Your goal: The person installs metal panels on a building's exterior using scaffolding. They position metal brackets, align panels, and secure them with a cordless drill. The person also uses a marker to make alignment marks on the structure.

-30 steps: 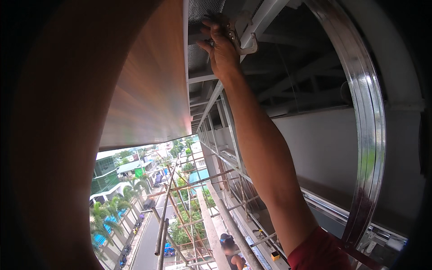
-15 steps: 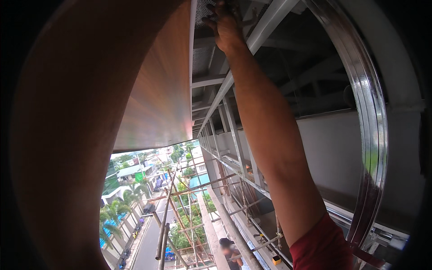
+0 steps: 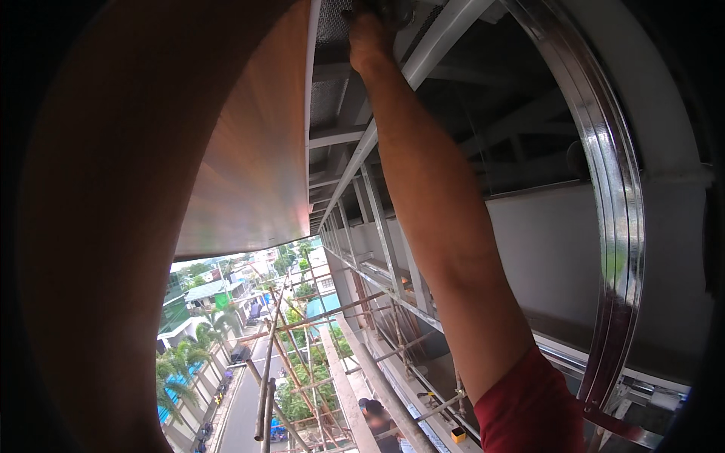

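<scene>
My right arm, in a red sleeve, reaches up the middle to the top edge. My right hand [image 3: 368, 34] is in shadow beside a dark metal clamp-like tool [image 3: 396, 16] by the pale steel framing [image 3: 434, 45]; its fingers are too hidden to tell their grip. A wood-look panel [image 3: 249, 174] with a white edge runs along its left. What looks like my left arm [image 3: 113, 249] fills the left side, very close; its hand is out of view.
Bamboo-like and pole scaffolding [image 3: 302, 332] stands below, with a co-worker [image 3: 381, 423] on a plank and a small yellow object [image 3: 458, 434]. A curved shiny metal channel [image 3: 615, 226] is at right. Far down are a street [image 3: 242, 408], palms and buildings.
My right hand has risen toward the top edge, so its fingers and the clamp are now mostly hidden. The view has shifted slightly; the co-worker below has moved a little.
</scene>
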Action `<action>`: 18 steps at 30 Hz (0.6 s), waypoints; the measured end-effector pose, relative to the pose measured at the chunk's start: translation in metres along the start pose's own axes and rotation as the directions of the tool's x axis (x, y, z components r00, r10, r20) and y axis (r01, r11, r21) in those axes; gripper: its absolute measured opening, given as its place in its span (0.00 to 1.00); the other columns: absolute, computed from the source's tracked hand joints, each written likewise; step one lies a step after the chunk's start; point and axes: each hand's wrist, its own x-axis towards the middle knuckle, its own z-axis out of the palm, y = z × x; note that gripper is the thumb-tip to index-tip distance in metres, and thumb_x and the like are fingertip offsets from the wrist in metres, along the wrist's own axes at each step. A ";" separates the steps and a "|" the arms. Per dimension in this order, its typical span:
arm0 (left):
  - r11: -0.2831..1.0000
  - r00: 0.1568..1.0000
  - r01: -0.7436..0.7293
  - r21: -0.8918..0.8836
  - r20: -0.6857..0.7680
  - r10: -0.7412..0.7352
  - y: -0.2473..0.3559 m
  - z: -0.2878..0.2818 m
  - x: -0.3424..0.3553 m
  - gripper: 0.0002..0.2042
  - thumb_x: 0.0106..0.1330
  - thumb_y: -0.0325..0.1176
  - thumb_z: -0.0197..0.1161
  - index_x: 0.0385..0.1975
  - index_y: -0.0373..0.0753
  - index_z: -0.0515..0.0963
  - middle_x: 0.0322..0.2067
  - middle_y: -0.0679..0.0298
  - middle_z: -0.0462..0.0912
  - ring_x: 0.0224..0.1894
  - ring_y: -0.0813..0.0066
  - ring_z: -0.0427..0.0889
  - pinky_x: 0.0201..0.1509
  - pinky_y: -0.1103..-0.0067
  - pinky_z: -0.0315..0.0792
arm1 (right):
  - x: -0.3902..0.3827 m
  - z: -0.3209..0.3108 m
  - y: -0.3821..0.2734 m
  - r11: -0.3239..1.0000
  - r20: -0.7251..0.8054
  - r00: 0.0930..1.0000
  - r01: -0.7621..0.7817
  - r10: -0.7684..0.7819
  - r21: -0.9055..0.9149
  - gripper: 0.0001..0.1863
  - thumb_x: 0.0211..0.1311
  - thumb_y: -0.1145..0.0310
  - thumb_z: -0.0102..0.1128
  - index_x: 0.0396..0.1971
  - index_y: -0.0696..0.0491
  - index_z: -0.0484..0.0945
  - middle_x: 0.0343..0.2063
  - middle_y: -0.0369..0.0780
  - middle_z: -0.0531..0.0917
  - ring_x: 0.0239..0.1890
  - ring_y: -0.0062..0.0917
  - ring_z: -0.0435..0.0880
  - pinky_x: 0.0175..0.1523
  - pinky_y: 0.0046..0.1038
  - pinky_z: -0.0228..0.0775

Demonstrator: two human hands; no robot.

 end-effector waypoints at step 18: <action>1.000 1.000 -0.013 0.001 -0.016 0.013 0.005 0.005 0.006 0.26 0.55 0.53 0.68 0.44 0.35 0.82 0.39 0.48 0.84 0.43 0.55 0.83 0.45 0.65 0.76 | -0.013 -0.008 -0.017 0.999 0.031 0.999 -0.045 0.045 0.004 0.24 0.70 0.60 0.51 0.60 0.55 0.61 0.51 0.40 0.73 0.49 0.27 0.76 0.48 0.30 0.72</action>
